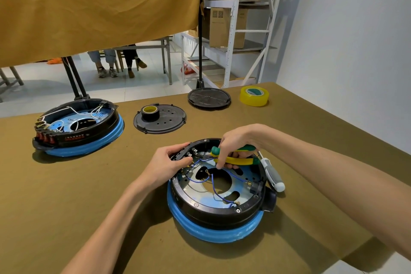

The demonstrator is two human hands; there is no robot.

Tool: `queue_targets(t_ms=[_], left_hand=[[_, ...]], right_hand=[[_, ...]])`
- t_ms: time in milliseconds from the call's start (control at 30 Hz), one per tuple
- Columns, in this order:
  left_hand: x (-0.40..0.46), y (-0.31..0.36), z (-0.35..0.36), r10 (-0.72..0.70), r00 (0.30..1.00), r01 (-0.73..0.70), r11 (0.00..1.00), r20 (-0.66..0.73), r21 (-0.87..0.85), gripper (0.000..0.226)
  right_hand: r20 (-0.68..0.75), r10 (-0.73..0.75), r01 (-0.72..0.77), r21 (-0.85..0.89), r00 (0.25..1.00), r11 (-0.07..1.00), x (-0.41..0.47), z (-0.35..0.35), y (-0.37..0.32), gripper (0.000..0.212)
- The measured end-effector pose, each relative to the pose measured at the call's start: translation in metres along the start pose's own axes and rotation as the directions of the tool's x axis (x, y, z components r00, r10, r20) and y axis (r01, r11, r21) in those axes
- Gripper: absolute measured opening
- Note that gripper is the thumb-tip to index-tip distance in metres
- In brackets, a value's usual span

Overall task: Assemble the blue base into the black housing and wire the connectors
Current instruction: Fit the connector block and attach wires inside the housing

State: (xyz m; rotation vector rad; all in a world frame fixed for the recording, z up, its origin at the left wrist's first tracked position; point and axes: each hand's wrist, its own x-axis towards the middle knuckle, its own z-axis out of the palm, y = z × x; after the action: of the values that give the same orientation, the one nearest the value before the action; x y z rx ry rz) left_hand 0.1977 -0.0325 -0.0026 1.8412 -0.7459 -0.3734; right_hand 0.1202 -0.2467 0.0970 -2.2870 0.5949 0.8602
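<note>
A: Near unit first. Where does it sit?

B: Black housing (213, 209) on the olive-brown table (66, 196), close in front of the person, ringed below by the blue base (213, 230). Blue wires (214, 184) loop across the metal plate inside.

A: Left hand?

B: Left hand (164, 162) at the housing's far-left rim. Fingers curled over the edge, thumb on the outside, gripping the rim beside a row of metal terminals. The wires start just beside those fingertips.

A: Right hand?

B: Right hand (233, 148) reaches over the far rim, fingers wrapped round yellow-and-green pliers (235, 159). The pliers' nose points left at a wire end near the terminals, close to the left fingertips. Whether the nose actually bites the wire, cannot tell.

A: Anything beside it?

B: Screwdriver (272, 174), grey-and-white handle, lying against the housing's right side.

A: Further back?

B: Second assembled unit (77, 127) far left, white wires inside. Black perforated cover (160, 119) with a black tape roll (150, 112) on it, mid-table. Another black cover (209, 97) behind, and a yellow tape roll (254, 95) to its right.
</note>
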Motion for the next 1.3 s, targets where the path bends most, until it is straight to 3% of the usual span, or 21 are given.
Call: queue_targets(t_ms=[633, 833, 1033, 1167, 1300], left_hand=[[0.001, -0.001, 0.000, 0.010, 1.000, -0.009, 0.999, -0.019, 0.043, 0.054], [-0.001, 0.002, 0.001, 0.006, 0.999, -0.005, 0.999, -0.037, 0.038, 0.053], [-0.006, 0.010, 0.000, -0.030, 0.999, 0.031, 0.999, -0.029, 0.034, 0.052], [-0.008, 0.020, 0.000, -0.044, 0.999, 0.045, 0.995, -0.010, 0.093, 0.054], [-0.008, 0.028, 0.005, -0.069, 0.997, 0.073, 0.991, -0.038, 0.112, 0.047]], right_hand=[[0.002, 0.017, -0.017, -0.018, 1.000, 1.000, 0.003, 0.006, 0.001, 0.014], [0.099, -0.052, 0.036, 0.159, 0.994, 0.987, -0.011, 0.001, 0.000, 0.025], [-0.146, -0.136, 0.152, 0.104, 0.980, 0.983, -0.036, -0.007, 0.006, 0.039], [-0.483, -0.195, 0.207, -0.030, 0.854, 0.978, -0.040, -0.017, 0.029, 0.038], [-0.692, -0.042, 0.046, -0.013, 0.721, 0.999, -0.020, -0.009, 0.078, 0.035]])
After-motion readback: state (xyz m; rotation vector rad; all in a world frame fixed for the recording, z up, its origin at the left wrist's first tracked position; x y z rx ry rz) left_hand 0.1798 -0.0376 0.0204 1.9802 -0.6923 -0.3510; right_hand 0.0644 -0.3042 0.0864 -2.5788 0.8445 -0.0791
